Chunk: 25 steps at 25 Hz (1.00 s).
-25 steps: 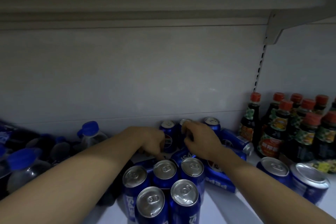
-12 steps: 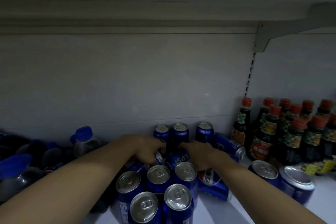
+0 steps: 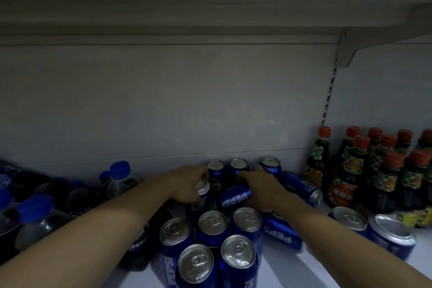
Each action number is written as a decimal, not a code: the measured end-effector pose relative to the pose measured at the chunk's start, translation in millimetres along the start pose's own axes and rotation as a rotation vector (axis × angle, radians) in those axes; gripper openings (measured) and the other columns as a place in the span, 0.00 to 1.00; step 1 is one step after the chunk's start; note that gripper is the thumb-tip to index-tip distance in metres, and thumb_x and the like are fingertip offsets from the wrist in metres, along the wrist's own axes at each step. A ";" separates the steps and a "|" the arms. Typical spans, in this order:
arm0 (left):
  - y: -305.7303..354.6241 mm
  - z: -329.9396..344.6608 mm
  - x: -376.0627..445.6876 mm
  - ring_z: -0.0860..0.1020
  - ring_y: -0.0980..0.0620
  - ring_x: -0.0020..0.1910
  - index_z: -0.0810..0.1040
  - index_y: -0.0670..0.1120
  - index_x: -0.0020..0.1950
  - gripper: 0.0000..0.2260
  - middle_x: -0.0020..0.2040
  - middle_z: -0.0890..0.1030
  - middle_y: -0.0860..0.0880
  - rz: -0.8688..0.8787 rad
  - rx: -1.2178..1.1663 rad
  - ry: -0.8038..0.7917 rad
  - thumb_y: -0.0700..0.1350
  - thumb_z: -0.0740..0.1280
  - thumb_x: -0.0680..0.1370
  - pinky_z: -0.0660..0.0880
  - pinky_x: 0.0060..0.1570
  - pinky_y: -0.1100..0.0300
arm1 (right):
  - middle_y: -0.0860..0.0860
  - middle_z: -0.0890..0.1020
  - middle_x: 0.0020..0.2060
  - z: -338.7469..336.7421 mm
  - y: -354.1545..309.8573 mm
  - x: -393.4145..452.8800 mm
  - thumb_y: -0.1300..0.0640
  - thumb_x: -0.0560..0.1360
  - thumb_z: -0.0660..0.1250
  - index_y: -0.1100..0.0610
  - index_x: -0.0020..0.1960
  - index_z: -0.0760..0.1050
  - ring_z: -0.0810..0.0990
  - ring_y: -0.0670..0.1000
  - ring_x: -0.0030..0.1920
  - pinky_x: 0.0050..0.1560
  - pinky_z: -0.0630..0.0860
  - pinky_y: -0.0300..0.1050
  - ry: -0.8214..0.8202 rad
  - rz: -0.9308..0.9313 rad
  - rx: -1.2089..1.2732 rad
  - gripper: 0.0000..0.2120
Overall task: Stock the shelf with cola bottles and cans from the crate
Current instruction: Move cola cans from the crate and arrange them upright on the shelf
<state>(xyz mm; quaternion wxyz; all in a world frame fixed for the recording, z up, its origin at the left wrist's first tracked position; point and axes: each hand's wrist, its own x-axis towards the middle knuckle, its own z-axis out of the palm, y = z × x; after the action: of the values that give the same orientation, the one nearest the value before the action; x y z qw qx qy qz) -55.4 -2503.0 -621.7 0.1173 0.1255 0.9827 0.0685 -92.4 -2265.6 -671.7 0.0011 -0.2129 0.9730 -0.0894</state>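
Blue cola cans crowd the white shelf (image 3: 292, 271). My left hand (image 3: 187, 186) grips a tilted can (image 3: 203, 190) by its top end. My right hand (image 3: 259, 190) holds a can lying on its side (image 3: 233, 199), label upside down. Three cans (image 3: 238, 166) stand upright against the back wall just beyond my fingers. Several upright cans (image 3: 212, 224) stand in a cluster in front of my hands. Another can lies flat (image 3: 280, 236) under my right forearm. Cola bottles with blue caps (image 3: 119, 177) fill the left side.
Dark sauce bottles with red caps (image 3: 364, 170) stand in rows at the right. A fallen can (image 3: 301, 188) lies between them and my right hand; two more cans (image 3: 371, 231) sit at the front right. The upper shelf and its bracket (image 3: 348, 47) hang overhead.
Both hands have dropped from the upright back-row cans to the cans lying below them. My left hand has tipped its can up, and my right hand has closed round the sideways one.
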 end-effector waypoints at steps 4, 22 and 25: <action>5.0 1.9 3.9 0.75 0.45 0.62 0.66 0.49 0.72 0.34 0.68 0.73 0.46 0.004 0.134 -0.036 0.51 0.78 0.71 0.75 0.61 0.49 | 0.53 0.69 0.59 -6.7 0.7 -0.3 0.43 0.64 0.81 0.47 0.71 0.69 0.70 0.55 0.60 0.59 0.73 0.46 0.024 -0.044 0.085 0.40; 26.9 7.5 8.2 0.79 0.46 0.57 0.65 0.43 0.73 0.38 0.60 0.78 0.46 -0.127 0.128 -0.103 0.57 0.77 0.71 0.78 0.58 0.50 | 0.57 0.76 0.63 -0.1 -11.7 0.0 0.44 0.73 0.73 0.54 0.70 0.60 0.72 0.60 0.63 0.61 0.71 0.59 -0.004 -0.074 -0.248 0.34; 37.2 11.0 9.5 0.78 0.43 0.60 0.60 0.44 0.77 0.40 0.66 0.75 0.43 -0.121 0.288 -0.099 0.56 0.75 0.72 0.78 0.59 0.48 | 0.59 0.77 0.64 12.9 -20.4 5.6 0.47 0.82 0.59 0.57 0.75 0.59 0.69 0.61 0.69 0.65 0.65 0.59 0.039 -0.090 -0.401 0.26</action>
<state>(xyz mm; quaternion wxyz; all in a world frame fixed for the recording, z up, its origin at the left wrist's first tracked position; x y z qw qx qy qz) -53.0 -2463.7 -628.2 0.1501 0.0849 0.9812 -0.0866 -88.5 -2288.4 -680.7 -0.0640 -0.2505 0.9606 0.1021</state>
